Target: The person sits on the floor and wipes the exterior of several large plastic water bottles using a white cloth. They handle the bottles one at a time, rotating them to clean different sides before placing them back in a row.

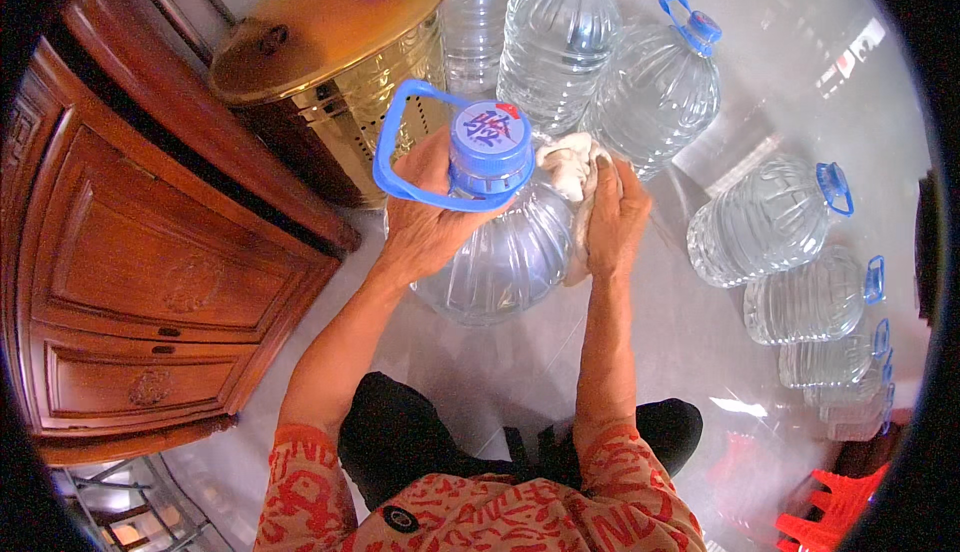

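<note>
Left grip (pixel 437 199) curled round its neck, right grip (pixel 616 217) closed on crumpled cream cloth (pixel 572 166) alongside, the clear blue-capped plastic bottle (pixel 502 264) seems mid-wipe, wanting steady turning next.

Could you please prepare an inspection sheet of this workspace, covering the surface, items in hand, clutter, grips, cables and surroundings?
Surface: grey floor, glossy, with bright reflections.
Items in hand: clear bottle with blue cap on and blue handle out to the left; white cloth.
Clutter: more clear bottles beyond and along the right; red plastic item at lower right, partly seen.
Grips: left grip around the bottle's neck; right grip holding the cloth at the bottle's right side.
Cables: nothing seen.
Surroundings: carved wooden cabinet at left; lidded gold container beyond it.
</note>
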The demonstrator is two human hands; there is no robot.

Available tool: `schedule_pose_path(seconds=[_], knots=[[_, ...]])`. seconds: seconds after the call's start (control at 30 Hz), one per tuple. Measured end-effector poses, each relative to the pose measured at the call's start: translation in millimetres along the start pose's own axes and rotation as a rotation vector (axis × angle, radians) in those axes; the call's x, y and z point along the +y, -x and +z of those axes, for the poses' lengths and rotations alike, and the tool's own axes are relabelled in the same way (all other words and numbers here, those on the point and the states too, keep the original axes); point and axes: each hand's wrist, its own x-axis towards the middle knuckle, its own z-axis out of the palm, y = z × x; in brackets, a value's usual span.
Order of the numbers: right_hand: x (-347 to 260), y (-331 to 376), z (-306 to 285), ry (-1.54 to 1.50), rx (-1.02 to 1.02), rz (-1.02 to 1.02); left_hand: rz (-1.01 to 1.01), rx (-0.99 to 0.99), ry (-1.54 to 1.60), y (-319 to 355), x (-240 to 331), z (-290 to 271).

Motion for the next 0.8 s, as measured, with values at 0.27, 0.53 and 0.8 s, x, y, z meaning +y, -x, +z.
schedule_pose_path(seconds=[0.27, 0.53, 0.8], knots=[[-36, 90, 3, 0.342, 0.043, -0.380, -0.044, 0.000, 0.098, 8, -13, -5], [-29, 113, 3, 0.347, 0.062, -0.450, -0.050, 0.036, -0.023, 14, -11, -1], [-10, 32, -1, 0.130, 0.027, -0.223, -0.035, 0.040, -0.028, 9, -17, 3]])
